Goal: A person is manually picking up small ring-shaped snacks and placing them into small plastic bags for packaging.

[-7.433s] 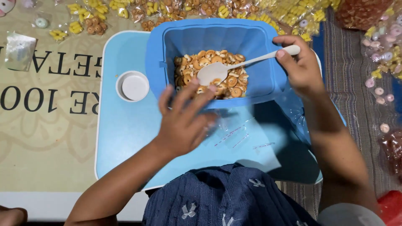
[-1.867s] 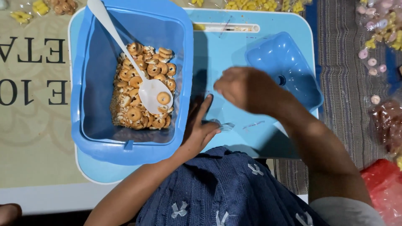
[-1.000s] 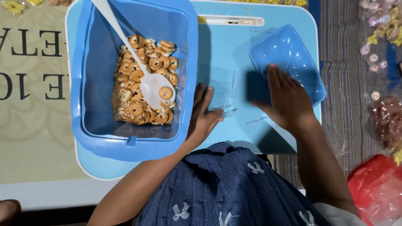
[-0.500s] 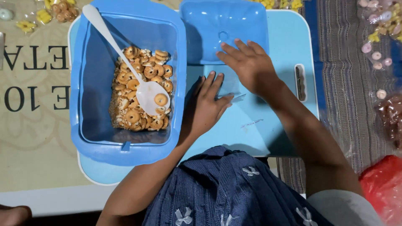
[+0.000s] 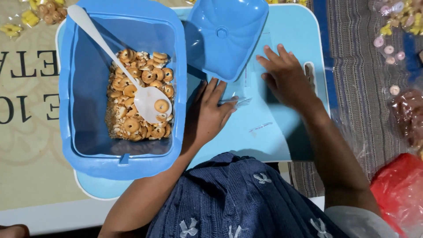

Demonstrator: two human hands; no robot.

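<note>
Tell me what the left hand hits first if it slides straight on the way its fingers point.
The left hand lies flat on the light blue tray, fingers aimed up and slightly right. Sliding on, it would probably first meet the near edge of the blue lid, though height is hard to judge.

Left half of the tray (image 5: 282, 145) is blocked by the tub (image 5: 83, 132), its spoon (image 5: 132, 79) lying slantwise inside. The lid (image 5: 224, 35) blocks the top centre. Bare tray lies open between the left hand (image 5: 211, 114) and right hand (image 5: 286, 77), and below them toward the near edge.
</note>
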